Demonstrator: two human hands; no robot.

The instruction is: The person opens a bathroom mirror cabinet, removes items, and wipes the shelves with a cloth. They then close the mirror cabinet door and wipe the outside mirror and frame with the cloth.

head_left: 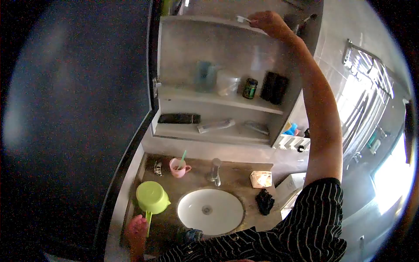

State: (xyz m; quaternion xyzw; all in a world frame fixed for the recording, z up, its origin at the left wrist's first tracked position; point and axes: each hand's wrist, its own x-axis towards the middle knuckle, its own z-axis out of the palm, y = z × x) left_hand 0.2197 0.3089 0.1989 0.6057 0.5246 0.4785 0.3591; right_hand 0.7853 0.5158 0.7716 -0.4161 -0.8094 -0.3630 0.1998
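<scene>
My right hand (265,22) is raised to the top shelf of the open wall cabinet, its fingers closed on a small white object (243,19) at the shelf's front edge. Low on the left, my left hand (138,225) is beside the handle of a green dipper (151,197) on the brown counter (168,222); its fingers look curled, and whether they touch the handle is unclear. Dark items stand on the top shelf right of my right hand.
The middle shelf (187,91) bears a clear tub (227,83), a dark jar (250,88) and a black container (274,87). Below are a white sink (196,218), faucet (215,171), pink mug (178,167) and black cloth (264,201). A dark door (78,109) fills the left.
</scene>
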